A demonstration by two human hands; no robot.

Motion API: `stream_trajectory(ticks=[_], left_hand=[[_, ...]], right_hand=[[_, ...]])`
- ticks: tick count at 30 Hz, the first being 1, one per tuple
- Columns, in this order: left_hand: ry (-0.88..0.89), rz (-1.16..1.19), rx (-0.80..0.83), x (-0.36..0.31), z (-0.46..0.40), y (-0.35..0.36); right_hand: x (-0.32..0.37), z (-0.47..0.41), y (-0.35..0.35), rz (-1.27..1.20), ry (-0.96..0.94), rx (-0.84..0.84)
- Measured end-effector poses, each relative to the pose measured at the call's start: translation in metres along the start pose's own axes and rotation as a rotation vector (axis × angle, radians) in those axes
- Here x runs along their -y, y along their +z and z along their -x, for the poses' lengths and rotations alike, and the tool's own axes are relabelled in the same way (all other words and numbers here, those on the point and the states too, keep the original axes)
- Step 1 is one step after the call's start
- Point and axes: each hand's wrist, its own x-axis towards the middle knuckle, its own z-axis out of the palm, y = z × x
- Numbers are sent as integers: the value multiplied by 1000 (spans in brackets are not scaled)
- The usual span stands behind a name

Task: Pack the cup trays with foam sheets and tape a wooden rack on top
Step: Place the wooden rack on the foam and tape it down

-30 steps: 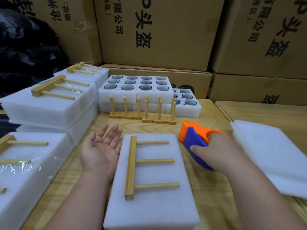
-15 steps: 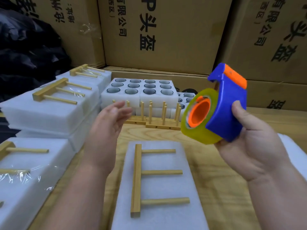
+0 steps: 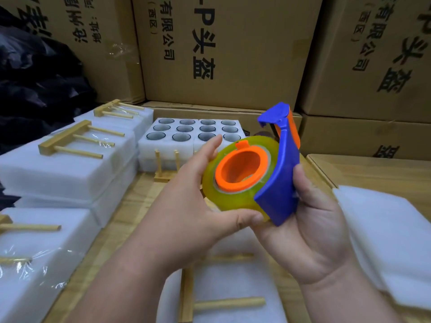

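Tape dispenser [image 3: 277,183] sits raised above the foam-covered tray [image 3: 233,299] and its wooden rack [image 3: 186,297], gripped in the right hand [image 3: 310,229]; the left hand [image 3: 193,206] pinches the yellow tape roll [image 3: 212,190].

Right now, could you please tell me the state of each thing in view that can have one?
Tape dispenser: held up, roll loaded.
Left hand: grips the tape roll.
Right hand: grips the dispenser.
Wooden rack: flat on foam pack, no tape seen.
Cup trays: uncovered.
Left packs: stacked, racks taped on.
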Motion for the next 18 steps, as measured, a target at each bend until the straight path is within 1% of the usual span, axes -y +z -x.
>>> stream_trajectory(ticks=[3, 6, 8, 9, 11, 12, 13, 16, 18], left_hand=[[-3, -84, 20, -2, 1, 4], [-50, -77, 76, 1, 1, 3], [-72, -70, 114, 3, 3, -1], [-85, -49, 108, 4, 3, -4], [-100, 73, 49, 3, 3, -11], [-98, 163, 9, 2, 3, -14], [-98, 262, -36, 0, 2, -17], [-138, 498, -151, -6, -2, -26], [-169, 549, -161, -8, -2, -28]], right_hand=[[-3, 0, -4, 18, -21, -65], [-1, 1, -9, 100, -28, -41], [3, 2, -10, 265, -51, 9], [5, 3, -11, 419, -72, 19], [9, 5, -14, 825, -156, -12], [12, 6, -15, 974, -193, -10], [16, 8, -15, 1048, -204, 17], [27, 14, -13, 1069, -128, 127], [34, 19, -12, 1066, -75, 183]])
